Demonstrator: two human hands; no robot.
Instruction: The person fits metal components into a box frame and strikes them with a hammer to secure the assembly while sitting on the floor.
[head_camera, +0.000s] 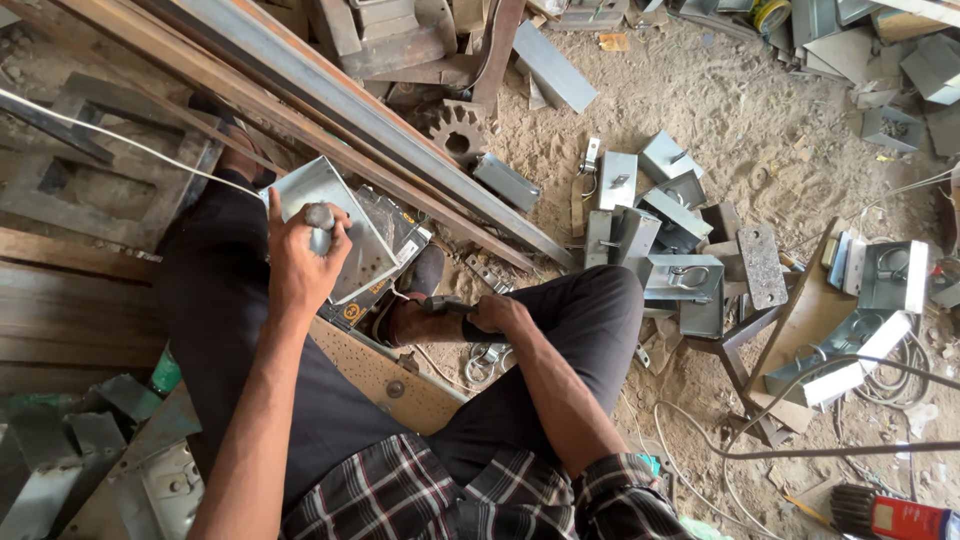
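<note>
I sit on the ground with my legs out in dark trousers. My left hand (300, 255) is raised over my left thigh, fingers closed on a small grey metal part against a bent galvanised sheet bracket (345, 215). My right hand (497, 314) rests low by my ankle, gripping a dark tool handle (445, 305) that lies across my foot. A loose metal clasp (484, 358) lies on the sand just below that hand.
Long steel angle bars (380, 125) run diagonally past my feet. A rusty gear (457, 128) lies beyond them. Several grey sheet-metal boxes with hasps (665, 235) are heaped to the right. Cables (800, 450) cross the sandy floor; wooden planks (70, 300) lie left.
</note>
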